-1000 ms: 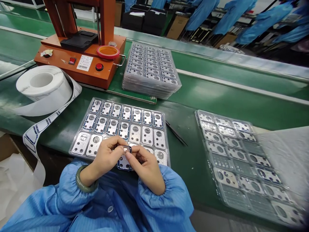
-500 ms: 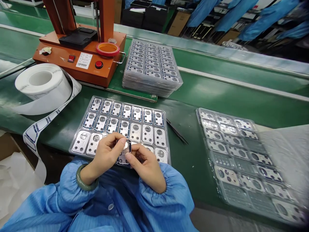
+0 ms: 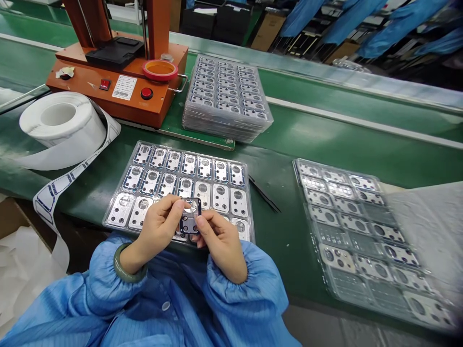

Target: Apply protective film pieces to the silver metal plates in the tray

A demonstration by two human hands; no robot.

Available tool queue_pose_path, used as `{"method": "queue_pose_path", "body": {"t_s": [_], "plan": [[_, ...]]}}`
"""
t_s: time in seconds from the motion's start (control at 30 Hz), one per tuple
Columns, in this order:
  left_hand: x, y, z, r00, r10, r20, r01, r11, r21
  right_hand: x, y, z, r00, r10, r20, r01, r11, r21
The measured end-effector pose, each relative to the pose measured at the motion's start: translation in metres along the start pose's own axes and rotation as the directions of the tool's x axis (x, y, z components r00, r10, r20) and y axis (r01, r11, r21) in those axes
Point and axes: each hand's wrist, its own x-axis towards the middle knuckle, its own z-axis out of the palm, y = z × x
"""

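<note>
Between both hands is a small metal plate [image 3: 190, 222] with a dark border, one large round hole and several small ones. My left hand [image 3: 161, 225] pinches its upper left edge, thumb and fingers together. On the opposite side, my right hand [image 3: 220, 241] grips the lower right edge between thumb and fingers. Beneath them lies a clear plastic tray [image 3: 251, 202] with rows of similar plates. Those in the back row carry dark blue edging; the nearer ones, such as the plate [image 3: 121, 209] at front left, look bare silver. The hands hide part of the front row.
Black tweezers [image 3: 264, 193] lie right of the tray. Farther right is another tray [image 3: 325, 234] with some vacant pockets. A stack of filled trays [image 3: 227, 123] stands behind, beside an orange press [image 3: 144, 108] holding a tape roll [image 3: 160, 76]. A label roll [image 3: 61, 118] trails its strip at left.
The plate has been raised slightly and turned, so more of its face shows. Both hands stay on it, with the right hand shifted a little.
</note>
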Motion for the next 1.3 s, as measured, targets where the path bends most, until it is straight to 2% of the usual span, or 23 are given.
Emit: {"method": "queue_pose_path", "body": {"t_s": [0.27, 0.43, 0.53, 0.77, 0.9, 1.1, 1.3], "plan": [[-0.0021, -0.0002, 0.0031, 0.996, 0.053, -0.077, -0.044, 0.993, 0.110, 0.0008, 0.0028, -0.0004, 1.000, -0.013, 0.014, 0.013, 0.999, -0.039], [-0.0018, -0.0010, 0.0031, 0.984, 0.061, -0.170, -0.045, 0.994, 0.098, -0.0030, -0.0013, -0.0013, 0.988, -0.128, 0.087, 0.132, 0.990, -0.048], [-0.0013, -0.0019, 0.0034, 0.980, 0.073, -0.184, -0.057, 0.994, 0.090, -0.0040, -0.0017, -0.0013, 0.979, -0.169, 0.111, 0.175, 0.983, -0.054], [-0.0017, -0.0025, 0.0029, 0.981, 0.098, -0.167, -0.081, 0.991, 0.109, -0.0033, 0.0014, -0.0012, 0.977, -0.172, 0.128, 0.181, 0.982, -0.060], [-0.0009, -0.0025, 0.0028, 0.985, 0.060, -0.163, -0.048, 0.996, 0.077, -0.0034, 0.0016, -0.0011, 0.978, -0.166, 0.126, 0.172, 0.984, -0.040], [0.0004, -0.0001, 0.0034, 0.994, -0.025, -0.105, 0.017, 0.997, -0.073, -0.0014, 0.0010, 0.0004, 0.995, -0.096, 0.026, 0.094, 0.993, 0.075], [-0.0022, -0.0036, 0.0006, 0.999, 0.020, 0.042, -0.011, 0.978, -0.207, 0.0001, 0.0011, 0.0009, 0.995, -0.061, -0.085, 0.071, 0.990, 0.119]]}}
